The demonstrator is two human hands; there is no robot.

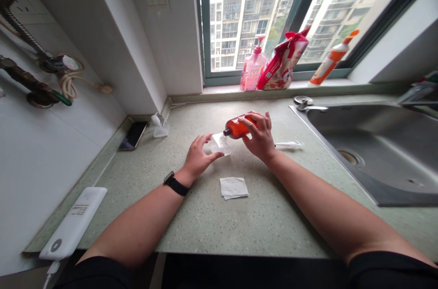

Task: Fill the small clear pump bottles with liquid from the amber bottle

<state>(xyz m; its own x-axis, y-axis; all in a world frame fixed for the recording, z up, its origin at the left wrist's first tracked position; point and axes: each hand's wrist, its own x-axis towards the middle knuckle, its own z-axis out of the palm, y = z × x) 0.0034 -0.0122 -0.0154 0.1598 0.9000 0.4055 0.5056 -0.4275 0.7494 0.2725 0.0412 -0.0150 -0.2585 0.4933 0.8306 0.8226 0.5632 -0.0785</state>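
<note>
My right hand [260,136] is closed around an amber bottle [237,128], tipped sideways with its uncapped black-looking neck pointing left. Just below that mouth sits a small clear plastic container [221,144], which my left hand [200,156] grips between thumb and fingers. Whether liquid is flowing is too small to make out. Nearer to me on the counter lies a folded white tissue [234,188]. A thin white object with a dark tip [290,145] rests just right of my right wrist.
A phone [133,136] and a small clear container [160,126] lie at the back left. The white power bank [74,223] is at the left front edge. A steel sink [393,143] is set in on the right. Bottles and a red bag [285,61] stand on the sill.
</note>
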